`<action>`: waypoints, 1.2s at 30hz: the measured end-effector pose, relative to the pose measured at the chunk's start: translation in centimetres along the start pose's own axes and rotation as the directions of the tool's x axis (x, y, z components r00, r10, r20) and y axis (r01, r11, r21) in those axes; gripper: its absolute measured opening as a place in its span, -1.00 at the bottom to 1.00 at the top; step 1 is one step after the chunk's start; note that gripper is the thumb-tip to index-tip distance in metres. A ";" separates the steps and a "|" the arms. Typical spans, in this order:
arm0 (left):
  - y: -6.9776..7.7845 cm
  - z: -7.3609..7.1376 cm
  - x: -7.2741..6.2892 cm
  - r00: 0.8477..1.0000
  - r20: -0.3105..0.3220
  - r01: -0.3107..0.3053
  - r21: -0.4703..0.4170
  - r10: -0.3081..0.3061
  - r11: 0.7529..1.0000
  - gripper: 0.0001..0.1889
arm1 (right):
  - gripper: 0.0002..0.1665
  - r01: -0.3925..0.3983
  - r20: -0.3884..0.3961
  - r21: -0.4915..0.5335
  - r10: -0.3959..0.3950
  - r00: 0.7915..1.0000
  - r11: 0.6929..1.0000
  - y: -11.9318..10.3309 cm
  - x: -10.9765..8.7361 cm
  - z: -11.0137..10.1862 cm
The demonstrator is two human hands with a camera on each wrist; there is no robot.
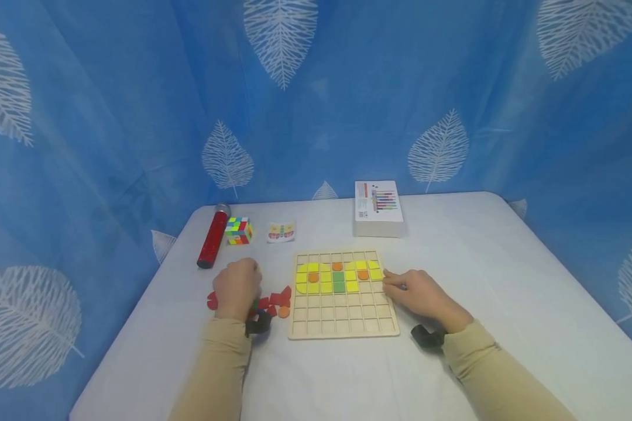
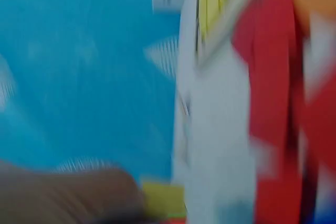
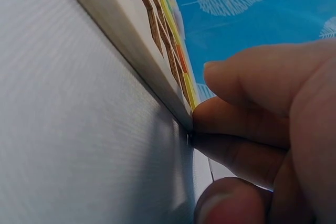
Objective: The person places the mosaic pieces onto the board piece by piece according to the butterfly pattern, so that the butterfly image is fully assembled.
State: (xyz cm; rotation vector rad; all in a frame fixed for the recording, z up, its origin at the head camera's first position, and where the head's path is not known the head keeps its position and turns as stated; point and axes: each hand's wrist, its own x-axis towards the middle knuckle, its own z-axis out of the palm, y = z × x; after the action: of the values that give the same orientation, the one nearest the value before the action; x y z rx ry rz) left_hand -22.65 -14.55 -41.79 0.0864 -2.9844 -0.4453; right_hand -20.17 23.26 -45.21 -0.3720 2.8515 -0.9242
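Note:
My left hand (image 1: 237, 287) is over a loose pile of red pieces (image 1: 276, 299), left of a wooden grid board (image 1: 342, 316). Its fingertips are hidden in the head view, and the left wrist view is blurred, so whether it holds a piece is unclear. On the board's upper rows lie yellow tiles (image 1: 326, 286), two green tiles (image 1: 339, 282) and orange discs (image 1: 363, 275). My right hand (image 1: 413, 290) touches the board's right edge with its fingertips. In the right wrist view, those fingers (image 3: 236, 116) rest against the board's corner, the thumb apart from it.
Behind the board lies a small pattern card (image 1: 281, 232). A colourful puzzle cube (image 1: 239, 230) and a red microphone (image 1: 213, 237) are at the back left. A white box (image 1: 378, 209) stands at the back right, before a blue leaf-patterned curtain (image 1: 321, 117).

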 end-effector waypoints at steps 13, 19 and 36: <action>11.9 3.4 -3.0 0.741 -0.128 -0.658 0.060 0.659 0.751 -0.86 | -0.60 0.013 -0.003 -0.003 -0.013 1.000 1.000 0.3 -0.2 0.0; 14.4 5.5 -2.3 0.731 -0.061 -0.679 0.021 0.679 0.733 -0.93 | -0.61 0.045 -0.017 -0.001 -0.045 0.999 0.999 0.2 -0.3 -0.2; 14.0 7.4 -2.4 0.774 0.006 -0.631 -0.063 0.633 0.773 -0.87 | -0.58 0.019 -0.007 -0.017 -0.020 1.000 1.000 0.0 -0.1 -0.1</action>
State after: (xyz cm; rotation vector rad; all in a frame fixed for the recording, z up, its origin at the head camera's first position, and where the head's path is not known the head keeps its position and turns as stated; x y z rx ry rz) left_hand -21.80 1.16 -44.98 -0.9133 -2.7729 -0.4345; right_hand -20.07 23.30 -45.11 -0.3998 2.8692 -0.9068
